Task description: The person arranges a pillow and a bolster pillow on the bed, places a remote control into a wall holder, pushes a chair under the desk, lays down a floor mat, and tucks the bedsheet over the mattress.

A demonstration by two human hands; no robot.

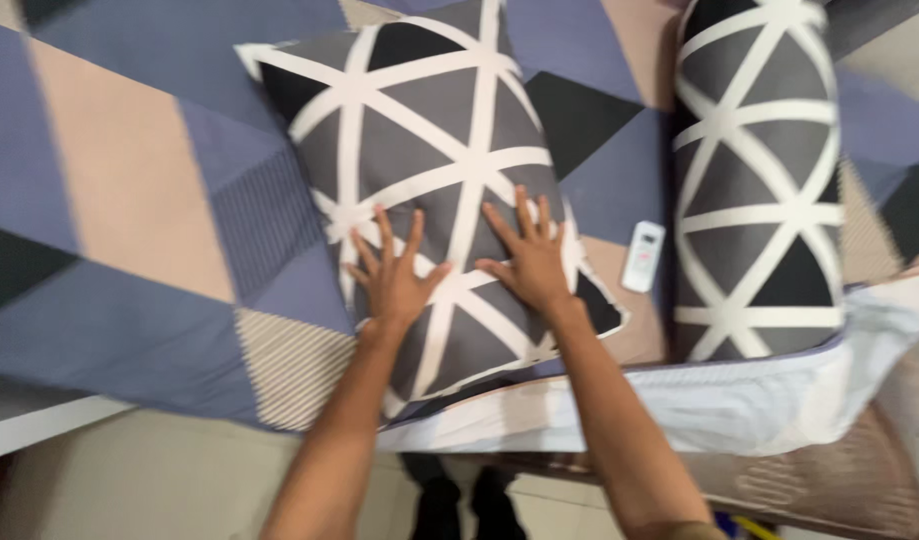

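A: Item one, what is lying under the hands?

B: A square cushion (434,170), grey and black triangles divided by white bands. It is lying flat on the bed (129,190), turned slightly askew, with its near corner reaching almost to the bed's front edge.

A: Left hand, condition?

B: The left hand (391,275) is resting palm down on the lower part of the cushion, fingers spread wide and pointing away from the person. It is pressing flat, not gripping anything.

A: Right hand?

B: The right hand (529,255) is lying just beside the left, also flat and splayed on the same cushion, a little farther up. It is holding nothing; both are simply touching the fabric.

A: Item two?

B: A second cushion (759,180) in the same pattern, sitting to the right, well apart from the hands, and showing as a tall, narrow shape. Whether it is standing on edge I cannot tell; the picture is blurring there.

A: Anything between the two?

B: A small white remote control (643,256), lying on the bed between the cushions, just beside the right one.

A: Bed covering?

B: A bedsheet (99,300) in large blocks of blue, beige and black, some patches striped. A pale layer (759,400) is showing under its folded front edge at the right.

A: Below the bed?

B: A light floor (169,480), with dark feet (459,505) showing between the forearms.
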